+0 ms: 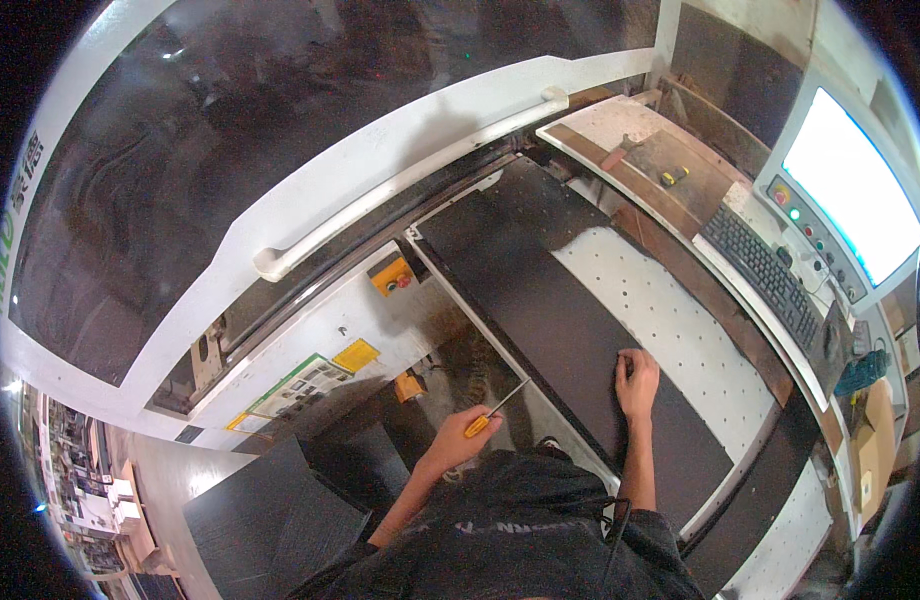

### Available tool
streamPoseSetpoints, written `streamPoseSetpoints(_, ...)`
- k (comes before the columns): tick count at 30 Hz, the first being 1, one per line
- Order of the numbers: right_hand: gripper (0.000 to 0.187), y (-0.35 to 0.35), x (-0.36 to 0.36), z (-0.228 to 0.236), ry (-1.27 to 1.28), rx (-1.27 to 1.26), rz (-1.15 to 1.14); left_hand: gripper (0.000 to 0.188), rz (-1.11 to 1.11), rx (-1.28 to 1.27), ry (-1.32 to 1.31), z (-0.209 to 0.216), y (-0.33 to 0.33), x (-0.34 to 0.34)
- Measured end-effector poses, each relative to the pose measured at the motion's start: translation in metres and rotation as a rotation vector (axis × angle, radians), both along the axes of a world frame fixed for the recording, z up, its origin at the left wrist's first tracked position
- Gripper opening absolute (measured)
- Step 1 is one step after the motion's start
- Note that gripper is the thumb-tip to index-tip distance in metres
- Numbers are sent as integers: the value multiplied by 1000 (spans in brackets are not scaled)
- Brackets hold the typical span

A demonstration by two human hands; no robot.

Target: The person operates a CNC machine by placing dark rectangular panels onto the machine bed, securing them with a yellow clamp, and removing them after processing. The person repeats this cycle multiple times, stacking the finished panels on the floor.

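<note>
My left hand [462, 438] is closed round the yellow handle of a screwdriver [477, 427]. Its thin metal shaft slants up and right, the tip close to the near edge of a long dark sheet [540, 310]. Over that sheet, towards its right side, my right hand [637, 384] is curled with the fingers drawn together. Whatever may be between those fingers is hidden. The dark sheet lies on a white table with rows of small holes [660, 300], which shows bare along the sheet's far side.
A large white machine cover with a dark window and a long handle [410, 190] rises on the left. Below it is a red stop button [403, 281]. Dark panels [280, 520] stack at lower left. Right, a ledge holds a tape measure [673, 176], keyboard [760, 262] and lit screen [850, 185].
</note>
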State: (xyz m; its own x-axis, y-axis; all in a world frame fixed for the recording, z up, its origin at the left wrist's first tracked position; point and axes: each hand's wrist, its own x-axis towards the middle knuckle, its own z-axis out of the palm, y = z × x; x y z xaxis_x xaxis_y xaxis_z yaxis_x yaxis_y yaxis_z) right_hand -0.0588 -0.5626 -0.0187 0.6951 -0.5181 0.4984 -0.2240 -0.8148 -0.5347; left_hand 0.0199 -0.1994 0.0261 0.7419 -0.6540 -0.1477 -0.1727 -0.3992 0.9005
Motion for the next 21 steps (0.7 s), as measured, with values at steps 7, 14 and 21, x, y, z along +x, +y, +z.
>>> streamPoseSetpoints(7,6,-2,2,-4,-40,41,-15,33,39,7,37,-15,5,3)
streamPoseSetpoints(14,6,-3,1,0,-22,80,-25,52,70,250,-38,10,1,9)
streamPoseSetpoints(21,6,-5,1,-2,-27,56,-6,66,328,568,-130,6,27,39)
